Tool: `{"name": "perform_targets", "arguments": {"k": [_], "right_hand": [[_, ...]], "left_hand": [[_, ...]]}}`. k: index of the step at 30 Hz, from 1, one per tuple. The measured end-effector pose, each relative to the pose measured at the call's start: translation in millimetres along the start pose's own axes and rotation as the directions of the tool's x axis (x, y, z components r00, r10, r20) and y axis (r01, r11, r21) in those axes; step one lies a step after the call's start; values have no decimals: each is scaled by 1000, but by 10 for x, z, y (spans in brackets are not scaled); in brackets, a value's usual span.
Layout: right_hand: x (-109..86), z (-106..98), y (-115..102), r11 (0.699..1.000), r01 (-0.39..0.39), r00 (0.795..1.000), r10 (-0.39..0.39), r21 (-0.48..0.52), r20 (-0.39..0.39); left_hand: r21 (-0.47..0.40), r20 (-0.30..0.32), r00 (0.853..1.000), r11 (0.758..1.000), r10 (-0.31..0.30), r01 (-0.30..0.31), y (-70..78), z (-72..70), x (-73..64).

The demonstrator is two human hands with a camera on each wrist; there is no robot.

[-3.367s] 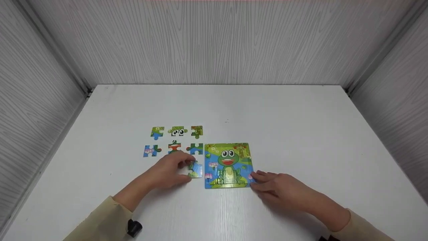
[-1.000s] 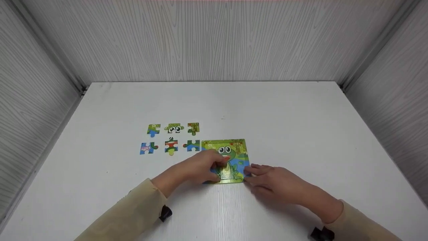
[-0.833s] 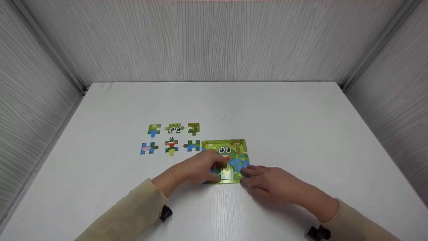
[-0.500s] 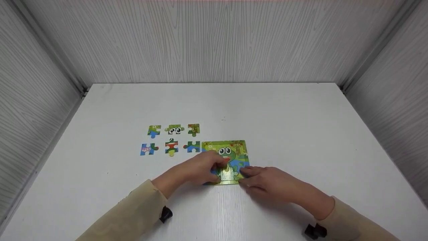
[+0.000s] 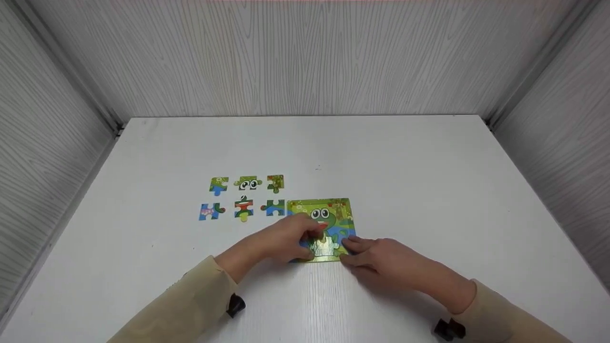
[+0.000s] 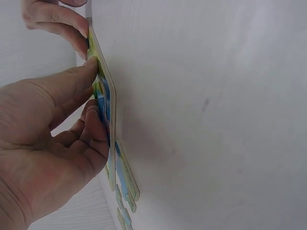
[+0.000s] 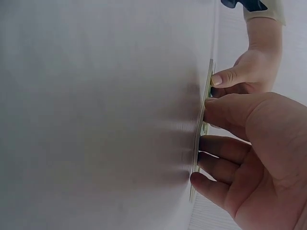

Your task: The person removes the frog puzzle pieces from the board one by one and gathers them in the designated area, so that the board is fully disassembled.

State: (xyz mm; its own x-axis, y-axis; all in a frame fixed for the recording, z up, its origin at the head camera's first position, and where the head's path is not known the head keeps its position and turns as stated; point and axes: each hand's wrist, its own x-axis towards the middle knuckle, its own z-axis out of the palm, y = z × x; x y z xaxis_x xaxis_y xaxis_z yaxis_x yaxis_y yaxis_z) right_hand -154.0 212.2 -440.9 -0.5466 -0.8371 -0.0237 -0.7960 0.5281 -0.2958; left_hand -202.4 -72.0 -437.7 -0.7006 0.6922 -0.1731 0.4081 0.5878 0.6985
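A square frog puzzle board (image 5: 342,205) lies on the white table in the head view. My left hand (image 5: 288,238) is over its lower left part, thumb and fingers bent toward each other. They pinch at a puzzle piece (image 5: 325,246) low on the board, largely hidden by the fingers. In the left wrist view the thumb (image 6: 79,79) and curled fingers touch the board's printed face. My right hand (image 5: 388,264) rests at the lower right corner, its extended fingertips on the board's edge. The right wrist view shows these fingers (image 7: 223,170) along the thin rim.
Left of the board lie several loose jigsaw pieces in two rows, among them one with eyes (image 5: 248,183), one with a red mouth (image 5: 244,208) and a blue-green one (image 5: 273,207) close to the board. Grey wood-grain walls (image 5: 305,57) enclose the table (image 5: 405,157).
Since the oldest frame, my left hand has moved right from the table onto the board, and the piece it held is gone from beside it. My right fingertips have shifted slightly inward.
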Motion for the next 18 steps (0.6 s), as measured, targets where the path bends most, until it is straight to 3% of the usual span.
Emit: {"name": "perform_targets", "arguments": {"k": [18], "right_hand": [[4, 4, 6, 999, -7, 1000, 8, 35, -13]], "left_hand": [[-16, -4, 1000, 1000, -24, 24, -22, 9, -10]]}}
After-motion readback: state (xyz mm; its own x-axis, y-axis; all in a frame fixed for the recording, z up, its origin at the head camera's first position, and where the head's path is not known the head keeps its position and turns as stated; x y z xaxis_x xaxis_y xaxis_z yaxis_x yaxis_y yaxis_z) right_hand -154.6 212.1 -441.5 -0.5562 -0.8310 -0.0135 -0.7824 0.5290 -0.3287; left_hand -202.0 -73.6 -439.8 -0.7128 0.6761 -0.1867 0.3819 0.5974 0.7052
